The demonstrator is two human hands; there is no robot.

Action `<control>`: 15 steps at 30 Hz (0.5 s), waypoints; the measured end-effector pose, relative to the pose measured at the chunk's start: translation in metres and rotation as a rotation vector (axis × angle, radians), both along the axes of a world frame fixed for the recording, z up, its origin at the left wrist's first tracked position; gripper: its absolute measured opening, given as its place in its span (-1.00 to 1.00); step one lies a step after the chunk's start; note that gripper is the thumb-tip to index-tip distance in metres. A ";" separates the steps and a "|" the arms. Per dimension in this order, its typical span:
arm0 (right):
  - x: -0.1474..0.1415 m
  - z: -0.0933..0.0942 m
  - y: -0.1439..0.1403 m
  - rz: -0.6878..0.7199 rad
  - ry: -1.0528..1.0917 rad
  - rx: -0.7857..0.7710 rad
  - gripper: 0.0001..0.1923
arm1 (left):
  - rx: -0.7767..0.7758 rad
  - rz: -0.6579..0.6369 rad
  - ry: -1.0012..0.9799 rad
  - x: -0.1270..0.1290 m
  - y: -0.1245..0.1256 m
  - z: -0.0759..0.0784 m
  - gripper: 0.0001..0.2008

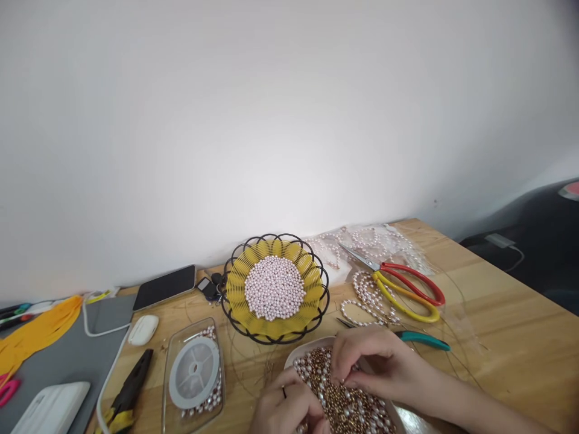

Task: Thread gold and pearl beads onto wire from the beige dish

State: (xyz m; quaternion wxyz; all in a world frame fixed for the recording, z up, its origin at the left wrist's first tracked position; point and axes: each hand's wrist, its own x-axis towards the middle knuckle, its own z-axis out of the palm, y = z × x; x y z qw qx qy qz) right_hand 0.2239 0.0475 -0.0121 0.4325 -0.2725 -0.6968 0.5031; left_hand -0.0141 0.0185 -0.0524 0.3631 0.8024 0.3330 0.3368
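Hands, two, at the lower centre of the frame. Right hand (pixel 382 358): thumb and forefinger together in a pinch just above the beads; anything between the tips is too small to tell. Left hand (pixel 289 404): fingers curled, cut by the bottom edge; whether closed on something, cannot tell. One dark ring (pixel 284 392) on it.

Dish (pixel 312 344), one, pale, between and beneath the hands, bottom centre; contents: pearly and gold beads (pixel 323 372), too many to count.

Teal-handled tool (pixel 425 340), one, partly behind the right hand. Scissors (pixel 376 266), one pair, one red and one yellow handle, right of centre. Loose pearl strands (pixel 368 304), number unclear, beside them. Clear bag (pixel 407 256), one, more strands within.

Basket (pixel 233 295), one, yellow with black looped rim, centre; a heap of pale pink beads (pixel 274 287) inside.

Lower left of centre: clear box (pixel 165 386), one, holding one spool (pixel 193 372) and beads. Further left: one black-and-yellow tool (pixel 136 377), one white case (pixel 143 330), one phone (pixel 165 287).

Surface: light wood table (pixel 497 337); grey mat (pixel 99 349), lower left, bearing orange cloth (pixel 40 331). Room: plain white wall (pixel 289 120).

Pose: right forearm enters from the lower right, wrist bent, knuckles up.
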 end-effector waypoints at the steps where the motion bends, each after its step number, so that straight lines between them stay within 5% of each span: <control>1: 0.000 0.000 -0.001 0.004 0.032 -0.037 -0.86 | 0.019 -0.002 0.003 0.001 0.000 0.002 -0.72; 10: -0.002 -0.002 -0.004 0.065 0.173 -0.271 -0.91 | 0.004 0.042 -0.016 0.010 -0.003 0.042 -0.77; 15: -0.002 -0.002 -0.002 0.137 0.247 -0.419 -0.93 | -0.005 0.052 -0.002 0.010 -0.006 0.045 -0.77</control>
